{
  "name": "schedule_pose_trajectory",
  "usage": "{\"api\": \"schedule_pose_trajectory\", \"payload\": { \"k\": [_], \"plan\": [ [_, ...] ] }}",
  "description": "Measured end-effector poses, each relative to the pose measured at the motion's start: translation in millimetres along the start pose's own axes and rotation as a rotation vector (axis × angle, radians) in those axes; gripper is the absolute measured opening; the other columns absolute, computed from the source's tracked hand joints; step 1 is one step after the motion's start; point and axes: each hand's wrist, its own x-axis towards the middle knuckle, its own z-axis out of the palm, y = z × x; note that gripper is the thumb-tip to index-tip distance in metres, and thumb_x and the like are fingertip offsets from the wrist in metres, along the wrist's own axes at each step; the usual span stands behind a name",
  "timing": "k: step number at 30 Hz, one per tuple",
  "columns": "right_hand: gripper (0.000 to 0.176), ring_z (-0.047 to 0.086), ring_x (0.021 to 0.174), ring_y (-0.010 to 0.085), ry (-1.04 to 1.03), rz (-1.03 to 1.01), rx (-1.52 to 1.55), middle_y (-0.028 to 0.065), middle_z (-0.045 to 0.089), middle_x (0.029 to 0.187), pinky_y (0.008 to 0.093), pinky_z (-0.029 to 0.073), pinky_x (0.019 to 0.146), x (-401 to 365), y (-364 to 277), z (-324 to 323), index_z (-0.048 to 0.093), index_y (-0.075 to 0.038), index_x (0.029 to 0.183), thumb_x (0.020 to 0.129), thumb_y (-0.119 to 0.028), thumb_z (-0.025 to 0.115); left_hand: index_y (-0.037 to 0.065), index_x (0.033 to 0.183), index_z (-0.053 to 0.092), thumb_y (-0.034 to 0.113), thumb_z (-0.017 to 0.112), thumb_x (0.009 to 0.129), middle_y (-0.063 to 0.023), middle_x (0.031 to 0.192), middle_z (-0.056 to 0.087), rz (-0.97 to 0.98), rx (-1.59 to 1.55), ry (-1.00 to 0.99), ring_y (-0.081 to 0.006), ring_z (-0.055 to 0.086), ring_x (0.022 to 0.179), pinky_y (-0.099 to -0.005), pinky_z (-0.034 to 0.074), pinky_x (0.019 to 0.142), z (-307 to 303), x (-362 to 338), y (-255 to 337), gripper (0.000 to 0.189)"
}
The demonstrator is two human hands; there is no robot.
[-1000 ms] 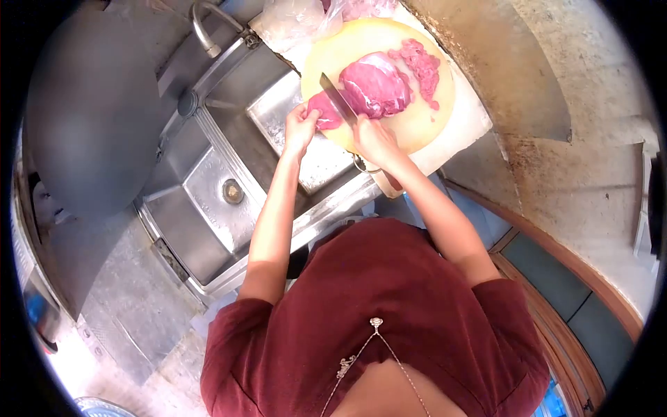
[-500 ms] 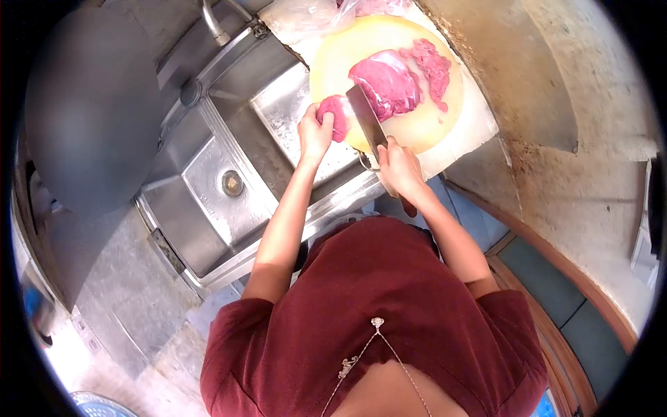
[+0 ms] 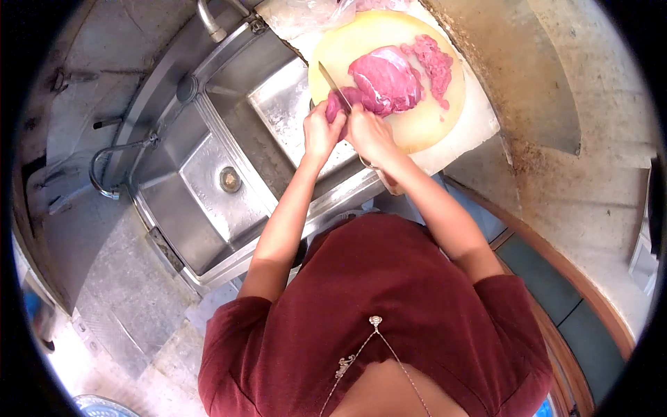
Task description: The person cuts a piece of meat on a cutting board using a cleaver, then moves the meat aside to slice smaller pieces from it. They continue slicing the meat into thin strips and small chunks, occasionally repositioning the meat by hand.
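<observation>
A round yellow cutting board [image 3: 427,135] bears a large piece of raw red meat [image 3: 385,78], with a heap of small meat scraps [image 3: 435,64] to its right. At the board's left edge, my left hand [image 3: 322,132] is closed on a smaller piece of meat [image 3: 333,106]. My right hand [image 3: 369,132] grips a wide-bladed knife [image 3: 331,78], its handle hidden in the fist. The blade is seen almost edge-on, points up and left, and lies against the smaller piece. Both hands are close together, thumbs near the meat.
A steel double sink [image 3: 260,198] lies left of the board, with a faucet [image 3: 210,24] behind and a curved tap [image 3: 103,174] at far left. Clear plastic bags [image 3: 313,15] rest behind the board. A stained wall [image 3: 549,125] stands at right.
My right hand has moved up and left toward my left hand, and the knife has swung left with its blade turned edge-on. A blurred grey shape at the left is gone.
</observation>
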Motion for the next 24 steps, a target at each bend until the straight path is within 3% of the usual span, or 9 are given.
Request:
{"api": "schedule_pose_trajectory", "payload": {
  "k": [3,4,8,11,12,16,19,22,24],
  "plan": [
    [0.022,0.062,0.085,0.0423,-0.014,0.054,0.016,0.0286,0.063,0.083,0.0502,0.048,0.077,26,-7,-4,0.054,0.005,0.098,0.085,-0.011,0.045,-0.001,0.104,0.063,0.021,0.066,0.078,-0.0213,0.085,0.065,-0.109,-0.017,-0.211,-0.0292,0.067,0.081,-0.0357,0.051,0.073,-12,-10,10,0.035],
    [0.024,0.062,0.088,0.0411,-0.021,0.079,0.013,0.0284,0.063,0.087,0.0482,0.048,0.079,29,-7,-8,0.054,0.005,0.101,0.085,-0.011,0.046,-0.002,0.106,0.063,0.018,0.067,0.079,-0.0167,0.083,0.067,-0.042,-0.086,-0.194,-0.0202,0.067,0.077,-0.0317,0.051,0.072,-12,-15,5,0.034],
    [0.029,0.063,0.077,0.0423,0.042,0.017,0.119,0.0259,0.063,0.075,0.0489,0.049,0.068,10,14,-16,0.055,0.003,0.103,0.092,-0.021,0.044,-0.003,0.107,0.062,0.012,0.066,0.083,-0.0083,0.089,0.068,-0.165,-0.463,-0.169,-0.0119,0.063,0.082,-0.0263,0.050,0.074,-25,-15,9,0.028],
    [0.030,0.063,0.069,0.0408,0.195,0.056,0.277,0.0245,0.061,0.069,0.0485,0.048,0.060,-36,33,-43,0.055,0.001,0.103,0.094,-0.026,0.046,-0.003,0.107,0.060,0.014,0.067,0.084,-0.0096,0.094,0.067,-0.146,-0.642,-0.219,-0.0116,0.061,0.087,-0.0252,0.049,0.076,-18,-3,27,0.029],
    [0.029,0.062,0.065,0.0401,0.243,0.102,0.290,0.0232,0.061,0.067,0.0477,0.047,0.057,-47,48,-49,0.055,-0.001,0.102,0.094,-0.028,0.047,-0.004,0.112,0.056,0.017,0.070,0.081,-0.0146,0.105,0.062,-0.098,-0.527,-0.285,-0.0169,0.061,0.095,-0.0294,0.048,0.083,-16,2,35,0.040],
    [0.026,0.059,0.055,0.0373,0.415,0.239,0.266,0.0198,0.057,0.061,0.0451,0.043,0.051,-93,100,-82,0.054,-0.003,0.099,0.095,-0.027,0.048,-0.002,0.124,0.048,0.023,0.074,0.073,-0.0226,0.116,0.050,0.118,0.030,-0.003,-0.0341,0.053,0.106,-0.0391,0.041,0.096,1,33,38,0.062],
    [0.025,0.056,0.050,0.0341,0.410,0.368,0.339,0.0191,0.054,0.058,0.0423,0.040,0.049,-124,126,-89,0.054,0.000,0.094,0.094,-0.025,0.049,-0.004,0.122,0.050,0.021,0.075,0.074,-0.0231,0.117,0.054,0.432,0.135,-0.044,-0.0296,0.056,0.107,-0.0377,0.044,0.094,8,61,61,0.060],
    [0.023,0.055,0.049,0.0329,0.436,0.351,0.447,0.0191,0.053,0.058,0.0398,0.040,0.048,-142,133,-77,0.054,0.001,0.092,0.093,-0.022,0.051,-0.008,0.122,0.047,0.027,0.078,0.070,-0.0260,0.120,0.051,0.298,0.175,-0.249,-0.0305,0.055,0.110,-0.0371,0.045,0.094,36,111,43,0.070],
    [0.024,0.055,0.050,0.0333,0.425,0.381,0.439,0.0198,0.053,0.059,0.0398,0.040,0.048,-152,139,-68,0.054,0.002,0.091,0.093,-0.021,0.051,-0.009,0.120,0.049,0.028,0.081,0.068,-0.0243,0.118,0.055,0.082,-0.082,-0.573,-0.0274,0.058,0.106,-0.0360,0.049,0.088,40,134,47,0.071]
  ]
}}
